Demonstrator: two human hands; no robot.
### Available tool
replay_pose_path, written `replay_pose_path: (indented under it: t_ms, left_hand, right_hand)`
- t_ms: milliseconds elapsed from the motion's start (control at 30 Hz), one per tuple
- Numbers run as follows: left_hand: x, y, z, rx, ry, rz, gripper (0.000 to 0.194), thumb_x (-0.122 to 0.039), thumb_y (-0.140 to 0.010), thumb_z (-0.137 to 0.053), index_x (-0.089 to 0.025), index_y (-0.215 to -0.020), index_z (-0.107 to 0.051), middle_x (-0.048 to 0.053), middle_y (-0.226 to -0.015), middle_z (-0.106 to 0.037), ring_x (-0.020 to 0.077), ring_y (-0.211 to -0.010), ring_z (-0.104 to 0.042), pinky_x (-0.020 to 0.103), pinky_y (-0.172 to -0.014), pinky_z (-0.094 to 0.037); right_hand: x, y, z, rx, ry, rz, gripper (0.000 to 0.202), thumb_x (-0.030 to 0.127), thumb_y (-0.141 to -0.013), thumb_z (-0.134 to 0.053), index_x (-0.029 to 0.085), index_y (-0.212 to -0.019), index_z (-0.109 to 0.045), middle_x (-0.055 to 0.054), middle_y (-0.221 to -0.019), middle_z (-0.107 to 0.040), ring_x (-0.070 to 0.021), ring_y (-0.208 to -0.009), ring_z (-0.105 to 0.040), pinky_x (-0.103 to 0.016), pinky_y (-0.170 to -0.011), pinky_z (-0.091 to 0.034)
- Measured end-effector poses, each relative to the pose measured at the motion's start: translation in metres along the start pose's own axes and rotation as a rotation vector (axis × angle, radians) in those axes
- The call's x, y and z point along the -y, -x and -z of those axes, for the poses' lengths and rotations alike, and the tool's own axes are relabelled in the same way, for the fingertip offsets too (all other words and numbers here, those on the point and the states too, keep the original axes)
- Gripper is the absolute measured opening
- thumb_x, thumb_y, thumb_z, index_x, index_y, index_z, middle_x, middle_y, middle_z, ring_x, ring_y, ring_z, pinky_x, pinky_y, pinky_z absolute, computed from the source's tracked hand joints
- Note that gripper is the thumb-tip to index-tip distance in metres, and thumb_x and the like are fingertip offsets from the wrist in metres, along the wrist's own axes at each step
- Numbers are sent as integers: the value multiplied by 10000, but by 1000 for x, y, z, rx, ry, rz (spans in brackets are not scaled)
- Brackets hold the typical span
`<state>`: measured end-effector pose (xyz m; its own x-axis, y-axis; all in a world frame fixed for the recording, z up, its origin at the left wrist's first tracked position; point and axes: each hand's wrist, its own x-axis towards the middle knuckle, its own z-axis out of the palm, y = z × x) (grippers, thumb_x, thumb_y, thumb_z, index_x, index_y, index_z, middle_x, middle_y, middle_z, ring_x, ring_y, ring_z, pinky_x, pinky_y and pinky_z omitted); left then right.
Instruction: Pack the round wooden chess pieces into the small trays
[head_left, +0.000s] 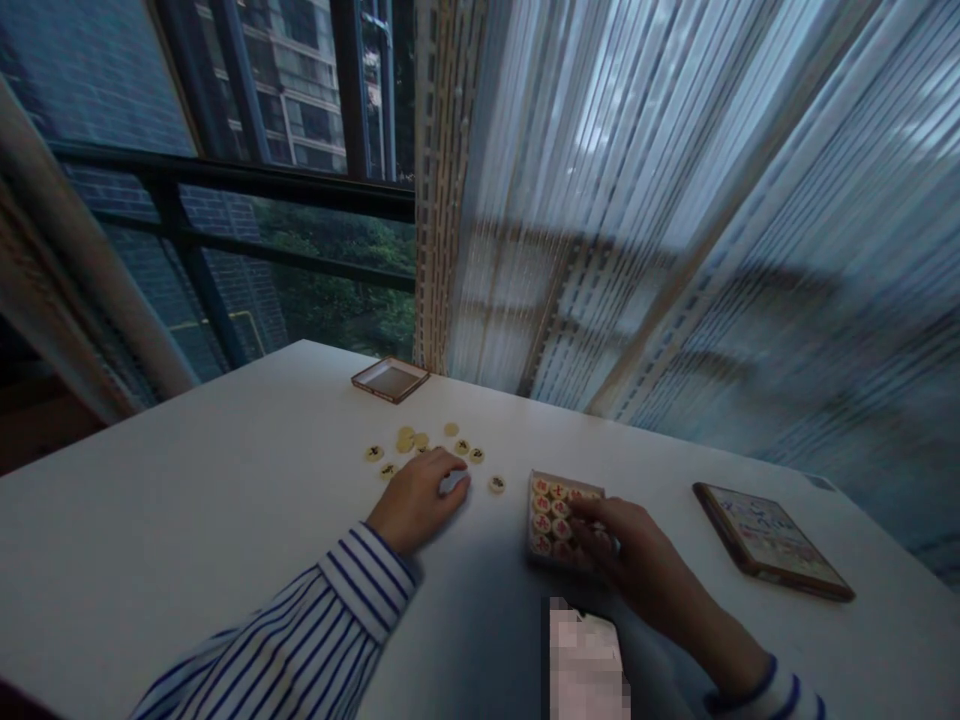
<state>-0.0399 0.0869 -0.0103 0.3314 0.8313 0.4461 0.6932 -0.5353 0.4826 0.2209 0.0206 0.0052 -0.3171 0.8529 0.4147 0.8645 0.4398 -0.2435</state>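
Note:
My left hand (420, 497) rests palm down on the table beside a loose group of round Chinese chess pieces (406, 437), its thumb apart from its fingers. Some of these pieces show black characters, others a plain face. A single chess piece (496, 484) lies just right of that hand. My right hand (637, 548) reaches over a small square box (534, 556) holding rows of pieces with red characters. Its bent fingers close at a piece near the box's middle; the fingertips are partly hidden, and the hand covers the box's right side.
An open shallow tray or lid (391, 381) lies near the white table's (225, 500) far edge. To the right is a flat wood-rimmed case (772, 540) with a printed top. A phone (589, 660), blurred out, is at the near edge. Curtains (585, 200) and a window stand behind.

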Motion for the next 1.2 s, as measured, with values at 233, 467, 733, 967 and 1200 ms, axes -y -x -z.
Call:
replay_pose_path:
  t_ms: [233, 467, 733, 967, 1200]
  left_hand:
    - [35, -2, 21, -166, -145, 42, 224, -275, -818, -463, -145, -905, -624, 98, -936, -663, 233, -902, -576, 390, -835, -450]
    - [50, 0, 22, -172, -224, 123, 266, -210, -837, -402, -124, -955, -625, 110, -977, -670, 245, -926, -580, 392, -850, -449]
    - [40, 0, 12, -141, -260, 115, 265, -171, -834, -400, -141, -980, -618, 98, -989, -671, 232, -915, -592, 380, -828, -465]
    - [37, 1, 3, -222, -229, 73, 271, -154, -838, -390, -137, -1003, -603, 125, -1052, -626, 238, -985, -567, 406, -879, -453]
    - [39, 0, 0, -211, -213, 111, 300, -161, -847, -375, -91, -1029, -604, 162, -1093, -594, 265, -1011, -554, 425, -905, -438]
  right_hand:
    - [12, -52, -17, 226, -5, -102, 282, 284, -849, -440, 179, -1023, -636, -87, -938, -680, -207, -864, -611, -324, -761, -450]
    - [29, -102, -42, 347, 68, -60, 345, 306, -826, -445, 133, -1060, -630, -102, -1004, -668, -200, -901, -599, -298, -805, -427]
    - [43, -135, -60, 376, 132, -48, 397, 354, -817, -447, 139, -1115, -597, -122, -1049, -643, -220, -923, -591, -306, -779, -417]
    - [52, -150, -76, 397, 158, -25, 353, 363, -802, -466, 168, -1058, -610, -122, -1057, -633, -236, -950, -583, -318, -771, -417]
    - [53, -153, -84, 395, 180, -46, 276, 315, -804, -473, 147, -937, -646, -146, -987, -639, -243, -900, -593, -331, -722, -422]
